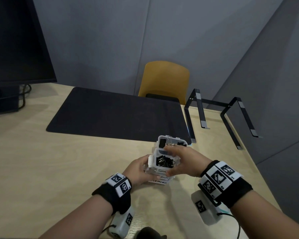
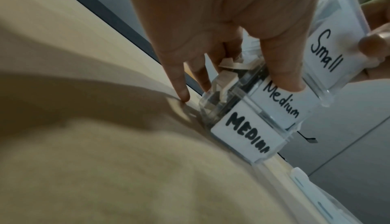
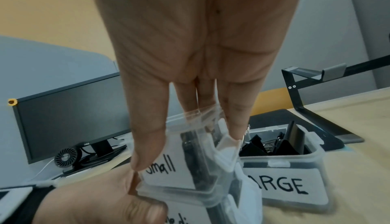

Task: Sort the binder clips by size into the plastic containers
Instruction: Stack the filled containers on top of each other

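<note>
Clear plastic containers are stacked on the wooden table (image 1: pixel 59 169). On top is the one labelled Small (image 1: pixel 160 170), with small black binder clips (image 1: pixel 164 163) inside. My right hand (image 1: pixel 183 161) grips it, thumb on its front and fingers over the far side (image 3: pixel 190 144). The Small container (image 3: pixel 166 174) sits slightly tilted. Below it lie a container labelled Medium (image 2: pixel 282 101) and another labelled MEDIUM (image 2: pixel 246 136). My left hand (image 1: pixel 138 171) holds the stack from the left, thumb on the upper Medium label (image 2: pixel 244 71). Behind stands the open LARGE container (image 3: pixel 287 186) with big black clips (image 3: pixel 291 142).
A black desk mat (image 1: pixel 117 114) lies beyond the containers. A black metal stand (image 1: pixel 228 114) sits at the right near the table edge. A dark monitor (image 1: pixel 16 40) and a small fan (image 3: pixel 67 157) are at the left. A yellow chair (image 1: pixel 164 80) stands behind the table.
</note>
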Demonstrator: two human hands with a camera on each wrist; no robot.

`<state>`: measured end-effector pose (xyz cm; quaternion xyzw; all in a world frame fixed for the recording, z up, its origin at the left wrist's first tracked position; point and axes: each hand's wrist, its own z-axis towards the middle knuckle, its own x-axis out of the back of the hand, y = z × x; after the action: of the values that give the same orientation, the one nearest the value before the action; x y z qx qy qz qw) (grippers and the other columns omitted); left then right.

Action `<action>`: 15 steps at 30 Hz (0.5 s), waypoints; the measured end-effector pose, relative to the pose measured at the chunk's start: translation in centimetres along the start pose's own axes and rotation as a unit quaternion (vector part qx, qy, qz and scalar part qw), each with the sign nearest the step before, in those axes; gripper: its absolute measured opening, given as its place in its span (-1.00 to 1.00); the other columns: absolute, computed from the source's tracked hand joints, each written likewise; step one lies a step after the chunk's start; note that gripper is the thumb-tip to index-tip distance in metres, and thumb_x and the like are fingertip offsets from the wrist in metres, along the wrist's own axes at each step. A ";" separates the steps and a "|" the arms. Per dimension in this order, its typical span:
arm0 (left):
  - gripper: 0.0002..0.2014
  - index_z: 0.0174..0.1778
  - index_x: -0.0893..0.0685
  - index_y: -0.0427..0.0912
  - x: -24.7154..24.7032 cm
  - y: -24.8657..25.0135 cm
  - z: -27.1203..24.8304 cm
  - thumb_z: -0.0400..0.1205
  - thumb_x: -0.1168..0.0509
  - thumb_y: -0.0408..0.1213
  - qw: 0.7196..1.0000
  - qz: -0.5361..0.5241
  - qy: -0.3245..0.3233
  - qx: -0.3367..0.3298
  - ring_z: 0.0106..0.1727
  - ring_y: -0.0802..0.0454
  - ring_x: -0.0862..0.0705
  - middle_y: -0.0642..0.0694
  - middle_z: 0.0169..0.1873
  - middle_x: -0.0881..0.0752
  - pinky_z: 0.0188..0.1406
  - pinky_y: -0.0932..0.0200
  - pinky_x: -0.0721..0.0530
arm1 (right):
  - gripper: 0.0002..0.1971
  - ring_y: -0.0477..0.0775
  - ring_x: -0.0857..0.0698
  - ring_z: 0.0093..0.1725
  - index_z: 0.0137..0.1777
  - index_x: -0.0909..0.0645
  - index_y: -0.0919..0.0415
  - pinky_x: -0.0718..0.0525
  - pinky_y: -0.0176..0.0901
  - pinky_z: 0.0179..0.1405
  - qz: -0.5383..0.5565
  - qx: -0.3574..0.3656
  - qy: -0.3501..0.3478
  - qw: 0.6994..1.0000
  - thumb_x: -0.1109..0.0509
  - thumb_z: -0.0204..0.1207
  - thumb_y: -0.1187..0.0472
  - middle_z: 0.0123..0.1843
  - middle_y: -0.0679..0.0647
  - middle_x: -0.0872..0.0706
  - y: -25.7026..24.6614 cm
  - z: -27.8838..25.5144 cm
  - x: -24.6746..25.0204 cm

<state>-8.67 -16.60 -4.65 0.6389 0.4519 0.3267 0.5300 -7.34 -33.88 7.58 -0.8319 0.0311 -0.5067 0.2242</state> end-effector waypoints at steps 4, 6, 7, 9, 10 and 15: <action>-0.44 0.13 -0.68 0.12 0.0 0.1 0.1 0.28 -0.61 -0.44 1.000 0.011 0.004 -0.007 0.11 0.04 -0.75 0.01 0.03 -0.80 0.08 0.01 -0.75 | -0.23 -0.02 -0.52 0.35 0.52 -0.37 0.04 -0.51 -0.10 0.38 0.003 -0.005 0.005 1.000 -0.61 0.31 0.12 0.39 -0.04 -0.54 0.0 -0.1 -0.2; -0.47 0.12 -0.68 0.08 0.0 0.1 0.1 0.31 -0.58 -0.48 1.000 0.012 0.005 -0.009 0.07 0.06 -0.77 0.00 0.01 -0.81 0.00 0.10 -0.75 | -0.19 -0.10 -0.51 0.32 0.55 -0.34 0.01 -0.50 -0.22 0.35 0.028 -0.006 0.012 1.000 -0.62 0.30 0.14 0.39 -0.09 -0.53 0.2 -0.2 -0.4; -0.48 0.11 -0.68 0.05 0.0 0.1 0.1 0.31 -0.58 -0.48 1.000 0.015 0.005 -0.011 0.06 0.05 -0.77 -0.02 0.01 -0.81 0.02 0.07 -0.76 | -0.18 -0.16 -0.49 0.28 0.55 -0.33 0.00 -0.48 -0.31 0.31 0.044 -0.006 0.015 0.999 -0.62 0.30 0.15 0.37 -0.12 -0.52 0.3 -0.2 -0.5; -0.51 0.06 -0.66 0.07 -0.1 0.4 0.1 0.30 -0.59 -0.42 0.998 0.058 0.018 -0.025 0.09 0.02 -0.74 -0.02 0.06 -0.76 0.12 -0.02 -0.73 | -0.17 -0.22 -0.47 0.24 0.55 -0.33 0.00 -0.43 -0.41 0.23 0.072 -0.008 0.019 0.997 -0.63 0.29 0.19 0.34 -0.16 -0.52 0.5 -0.2 -0.7; -0.51 0.06 -0.63 0.09 -0.1 0.5 0.1 0.29 -0.61 -0.37 0.994 0.098 0.031 -0.033 0.13 0.04 -0.70 0.00 0.11 -0.70 0.18 -0.03 -0.69 | -0.17 -0.22 -0.48 0.24 0.55 -0.33 -0.01 -0.43 -0.42 0.22 0.078 -0.007 0.019 0.997 -0.63 0.29 0.19 0.33 -0.17 -0.52 0.6 -0.2 -0.7; -0.52 0.18 -0.56 0.05 -0.3 0.6 -1.1 0.40 -0.54 -0.35 0.990 0.105 0.080 -0.046 0.15 0.15 -0.62 0.05 0.20 -0.56 0.14 0.07 -0.71 | -0.15 -0.17 -0.48 0.26 0.56 -0.33 0.00 -0.47 -0.32 0.31 0.092 -0.019 0.020 0.995 -0.64 0.28 0.19 0.23 -0.22 -0.49 0.9 0.0 -0.9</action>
<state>-9.63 -16.44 -3.81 0.6297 0.4080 0.4510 0.4833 -7.57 -34.46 6.45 -0.8194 0.1214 -0.4994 0.2538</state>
